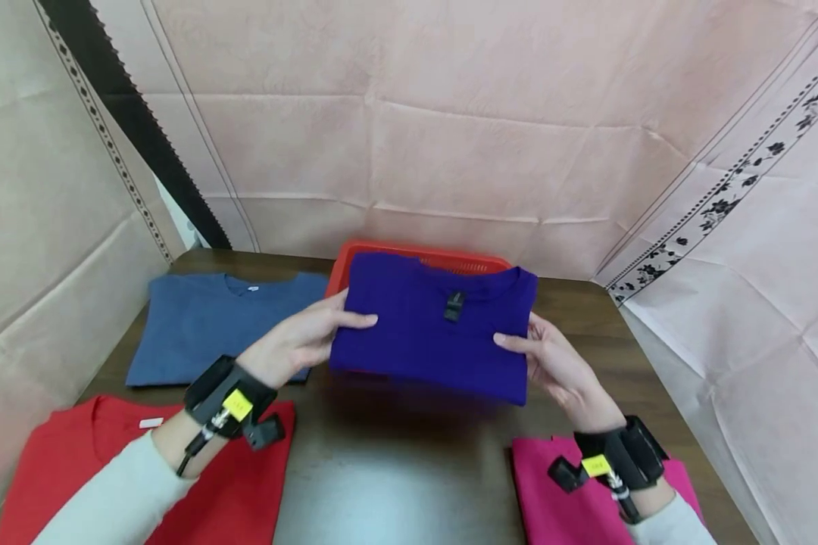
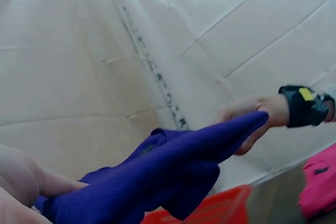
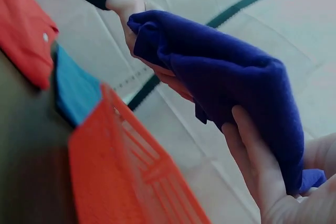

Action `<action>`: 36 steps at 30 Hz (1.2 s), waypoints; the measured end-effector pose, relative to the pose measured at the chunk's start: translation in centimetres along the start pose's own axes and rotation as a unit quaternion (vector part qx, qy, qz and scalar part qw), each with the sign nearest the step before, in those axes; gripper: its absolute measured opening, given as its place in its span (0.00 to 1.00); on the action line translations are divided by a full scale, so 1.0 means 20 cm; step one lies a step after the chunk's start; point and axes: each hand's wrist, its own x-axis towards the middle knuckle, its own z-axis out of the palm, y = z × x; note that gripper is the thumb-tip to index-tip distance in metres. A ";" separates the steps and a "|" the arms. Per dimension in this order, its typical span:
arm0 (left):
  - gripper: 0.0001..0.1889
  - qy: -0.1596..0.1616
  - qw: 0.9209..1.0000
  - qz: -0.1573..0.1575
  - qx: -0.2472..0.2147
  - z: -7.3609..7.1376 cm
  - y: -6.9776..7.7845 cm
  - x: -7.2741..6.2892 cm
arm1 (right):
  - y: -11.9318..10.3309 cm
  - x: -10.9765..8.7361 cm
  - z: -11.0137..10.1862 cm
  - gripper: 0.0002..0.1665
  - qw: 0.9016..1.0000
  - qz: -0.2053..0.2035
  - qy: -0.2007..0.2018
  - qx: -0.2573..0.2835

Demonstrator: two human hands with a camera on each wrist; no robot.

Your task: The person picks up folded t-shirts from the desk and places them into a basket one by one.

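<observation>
A folded purple T-shirt [image 1: 423, 325], dark label at its neckline, is held up in the air between both hands. My left hand [image 1: 307, 337] grips its left edge, thumb on top and fingers underneath. On the opposite edge my right hand [image 1: 555, 363] pinches it the same way; the right wrist view shows those fingers [image 3: 252, 150] spread along the underside. Behind and below the shirt stands a red plastic basket [image 1: 416, 248], its front mostly hidden by the cloth. In the right wrist view the basket [image 3: 105, 171] sits below the raised shirt.
A folded blue T-shirt [image 1: 198, 325] lies at the back left of the wooden table [image 1: 395, 484]. Nearer, a folded red T-shirt [image 1: 245, 492] lies under the left forearm. A pink folded garment [image 1: 545, 492] is under the right wrist. Pale cloth sheets [image 1: 450, 151] hang around the table.
</observation>
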 end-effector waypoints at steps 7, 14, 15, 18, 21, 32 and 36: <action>0.38 0.066 0.998 -0.018 0.004 -0.09 0.13 0.27 | -0.07 0.27 -0.11 0.27 0.999 0.018 0.033 -0.014; 0.40 0.142 0.989 -0.038 -0.010 -0.21 0.06 0.50 | 0.00 0.50 -0.24 0.39 0.994 0.062 0.064 -0.062; 0.41 0.151 0.988 -0.041 -0.004 -0.23 0.04 0.52 | 0.02 0.52 -0.25 0.40 0.992 0.067 0.070 -0.075; 0.41 0.182 0.982 -0.058 0.009 -0.26 -0.02 0.56 | 0.07 0.56 -0.26 0.42 0.987 0.082 0.082 -0.112; 0.41 0.206 0.975 -0.076 0.016 -0.28 -0.06 0.57 | 0.13 0.59 -0.25 0.45 0.982 0.097 0.092 -0.130; 0.35 0.237 0.954 -0.120 0.137 -0.27 -0.08 0.56 | 0.17 0.58 -0.25 0.54 0.936 0.052 0.118 -0.327; 0.41 0.226 0.907 -0.065 0.350 -0.23 -0.08 0.51 | 0.18 0.55 -0.22 0.43 0.841 -0.025 0.077 -0.535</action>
